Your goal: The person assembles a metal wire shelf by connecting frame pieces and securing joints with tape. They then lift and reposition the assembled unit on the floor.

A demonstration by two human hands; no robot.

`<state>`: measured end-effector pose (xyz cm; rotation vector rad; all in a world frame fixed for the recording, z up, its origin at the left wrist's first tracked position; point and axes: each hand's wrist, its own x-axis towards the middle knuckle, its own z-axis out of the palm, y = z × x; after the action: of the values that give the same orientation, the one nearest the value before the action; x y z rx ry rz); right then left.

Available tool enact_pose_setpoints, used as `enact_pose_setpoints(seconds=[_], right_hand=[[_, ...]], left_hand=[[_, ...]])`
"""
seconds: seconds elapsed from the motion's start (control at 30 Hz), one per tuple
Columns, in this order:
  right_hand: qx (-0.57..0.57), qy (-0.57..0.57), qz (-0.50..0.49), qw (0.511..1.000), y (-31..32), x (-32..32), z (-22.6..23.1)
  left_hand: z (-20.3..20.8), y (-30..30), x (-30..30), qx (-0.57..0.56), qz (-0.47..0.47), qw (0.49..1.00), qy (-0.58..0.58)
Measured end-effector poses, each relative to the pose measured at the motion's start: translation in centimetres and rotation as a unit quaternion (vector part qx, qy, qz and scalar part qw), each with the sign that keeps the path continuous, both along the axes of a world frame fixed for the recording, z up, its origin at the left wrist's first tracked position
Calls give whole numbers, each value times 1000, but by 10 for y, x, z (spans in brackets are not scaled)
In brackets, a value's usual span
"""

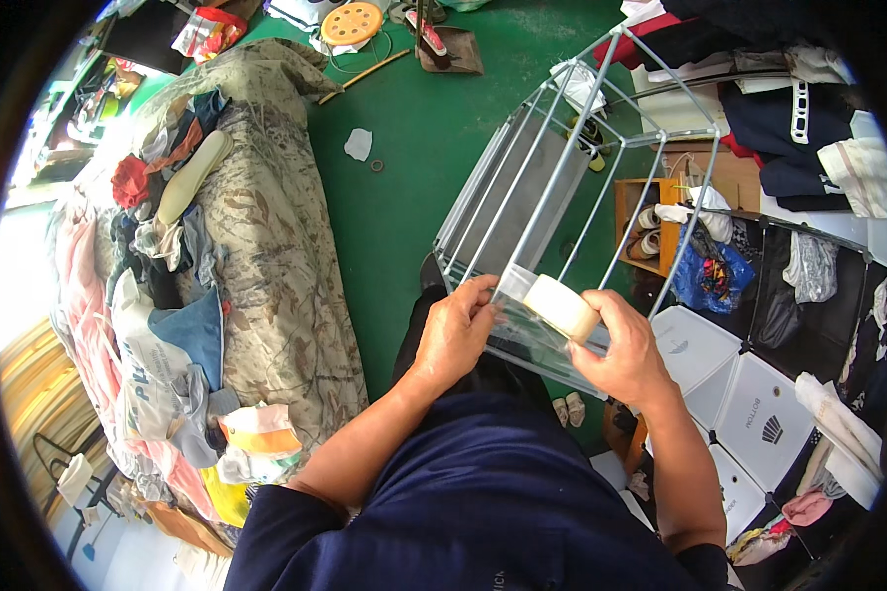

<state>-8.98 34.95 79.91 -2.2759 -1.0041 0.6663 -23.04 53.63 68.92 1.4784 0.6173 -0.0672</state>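
Observation:
My right hand (621, 350) is closed on a wide roll of tape (560, 306), thumb and fingers at its edge. The roll is cream-coloured. A clear, shiny strip (514, 307) lies between the roll and my left hand (455, 333). My left thumb and fingers are pinched together at the strip's left end. Both hands are over the near end of a metal tube frame (583, 148), whose pale rods run away from me. Some of the frame's near rods are hidden behind the hands and the tape.
At left, a bed with a leaf-patterned cover (286, 227) bears heaped clothes and a pale insole-shaped piece (195, 177). White panelled storage boxes (754, 414) stand at right, near a wooden shoe box (672, 231). A round stool (352, 23) and dustpan (451, 51) are far off.

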Motion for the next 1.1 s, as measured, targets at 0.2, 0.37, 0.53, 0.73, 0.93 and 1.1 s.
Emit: enact_pose_setpoints(seconds=[0.2,0.37,0.53,0.73,0.93,1.1], right_hand=[[-31,-5,59,998,-35,16,17],[-13,-24,117,993,-49,29,18],[92,-3,125,988,-45,32,6],[94,45,125,987,-53,41,-1],[112,75,127,983,-63,35,-5],[120,5,142,983,-85,36,-9]], left_hand=[[-4,-9,-2,7,12,1000,14],[-5,-23,-3,17,28,999,26],[3,-26,3,67,36,996,55],[9,-36,28,122,66,988,74],[-20,-44,27,239,49,966,82],[-19,-48,27,270,50,957,89]])
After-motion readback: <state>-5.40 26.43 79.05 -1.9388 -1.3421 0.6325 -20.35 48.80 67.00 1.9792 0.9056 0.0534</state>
